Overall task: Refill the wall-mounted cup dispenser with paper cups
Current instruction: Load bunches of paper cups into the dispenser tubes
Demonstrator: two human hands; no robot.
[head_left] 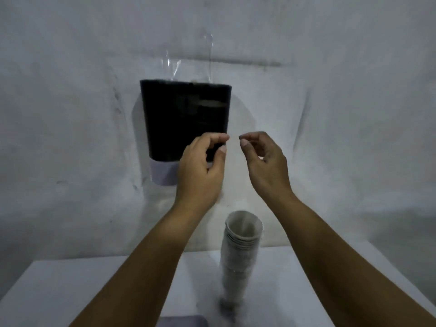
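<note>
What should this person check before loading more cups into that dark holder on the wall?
1. Both hands free: the left hand and right hand hold nothing visible, fingers curled. Ok.
2. Supply ready: a tall stack of white paper cups stands upright on the white table. Ok.
3. The black wall-mounted cup dispenser sits straight on the wall. Ok.
4. Clear plastic sticks up from the dispenser's top and may block loading. Not ok.
5. A white cup shows at the bottom outlet. Ok.
6. Room left inside: cannot tell.
</note>
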